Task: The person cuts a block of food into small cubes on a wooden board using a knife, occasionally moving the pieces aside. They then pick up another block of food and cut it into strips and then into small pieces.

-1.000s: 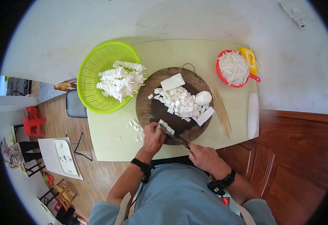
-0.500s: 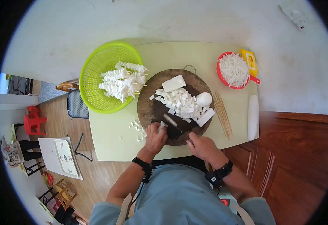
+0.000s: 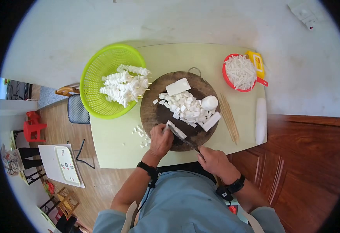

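My left hand (image 3: 161, 140) has its fingers closed on a white radish piece (image 3: 176, 130) near the lower edge of the round wooden chopping board (image 3: 149, 112). In my right hand (image 3: 215, 160) is a knife (image 3: 190, 143), gripped by the handle, its blade resting at that piece. Beyond the blade lies a heap of diced white radish (image 3: 184, 105). Around the heap are a large flat slab (image 3: 178, 86), a rounded chunk (image 3: 209, 103) and a rectangular block (image 3: 211, 121). My left fingers partly hide the piece they hold.
A green basket (image 3: 90, 87) holds skewers of white pieces (image 3: 127, 87) at left. Small scraps (image 3: 140, 134) lie beside the board. To the right are bamboo skewers (image 3: 229, 118), a long white roll-shaped thing (image 3: 261, 121), a red strainer (image 3: 226, 77) of white strips and a yellow packet (image 3: 258, 64).
The knife, blurred and raised before, is now down at the radish piece. My right hand has shifted slightly right and down; my left hand stays nearly in place. The whole view has slid slightly left.
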`<state>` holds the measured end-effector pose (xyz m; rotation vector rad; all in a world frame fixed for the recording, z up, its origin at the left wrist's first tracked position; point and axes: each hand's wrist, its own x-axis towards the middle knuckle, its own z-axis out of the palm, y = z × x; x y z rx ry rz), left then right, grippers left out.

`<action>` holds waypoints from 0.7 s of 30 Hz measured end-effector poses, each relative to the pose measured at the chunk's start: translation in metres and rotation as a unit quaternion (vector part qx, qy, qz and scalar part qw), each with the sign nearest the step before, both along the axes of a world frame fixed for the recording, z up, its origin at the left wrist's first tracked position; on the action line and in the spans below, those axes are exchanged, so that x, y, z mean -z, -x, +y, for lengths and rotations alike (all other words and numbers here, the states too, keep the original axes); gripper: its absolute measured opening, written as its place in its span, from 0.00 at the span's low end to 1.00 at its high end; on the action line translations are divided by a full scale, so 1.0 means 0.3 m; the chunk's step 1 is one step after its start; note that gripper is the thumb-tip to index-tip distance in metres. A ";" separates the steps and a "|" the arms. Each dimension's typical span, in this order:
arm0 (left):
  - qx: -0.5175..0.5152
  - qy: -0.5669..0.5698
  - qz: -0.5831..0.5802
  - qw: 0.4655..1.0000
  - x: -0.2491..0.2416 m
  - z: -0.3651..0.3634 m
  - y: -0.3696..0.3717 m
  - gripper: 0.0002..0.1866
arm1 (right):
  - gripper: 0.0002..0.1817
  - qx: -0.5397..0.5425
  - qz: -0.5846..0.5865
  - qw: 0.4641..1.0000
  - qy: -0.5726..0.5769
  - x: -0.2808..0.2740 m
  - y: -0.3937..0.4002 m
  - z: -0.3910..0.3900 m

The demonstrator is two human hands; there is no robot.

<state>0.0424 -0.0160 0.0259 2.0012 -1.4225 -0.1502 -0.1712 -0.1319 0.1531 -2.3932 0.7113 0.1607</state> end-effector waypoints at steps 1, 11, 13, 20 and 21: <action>0.000 0.000 0.000 1.000 0.007 0.003 0.000 0.17 | 0.11 0.000 0.000 1.000 0.000 0.000 0.003 0.003; -0.002 -0.014 0.008 1.000 0.012 0.004 -0.006 0.15 | 0.11 -0.013 0.047 0.999 -0.008 -0.018 -0.018 -0.006; -0.001 -0.015 0.000 1.000 0.018 0.007 -0.008 0.14 | 0.12 -0.015 0.054 0.998 -0.010 -0.015 -0.035 -0.005; 0.002 -0.006 -0.020 1.000 0.024 0.010 -0.008 0.14 | 0.11 -0.022 0.089 0.996 0.000 0.060 -0.124 -0.040; 0.002 -0.002 -0.017 1.000 0.021 0.009 -0.006 0.15 | 0.11 -0.021 0.083 0.996 -0.005 0.063 -0.124 -0.045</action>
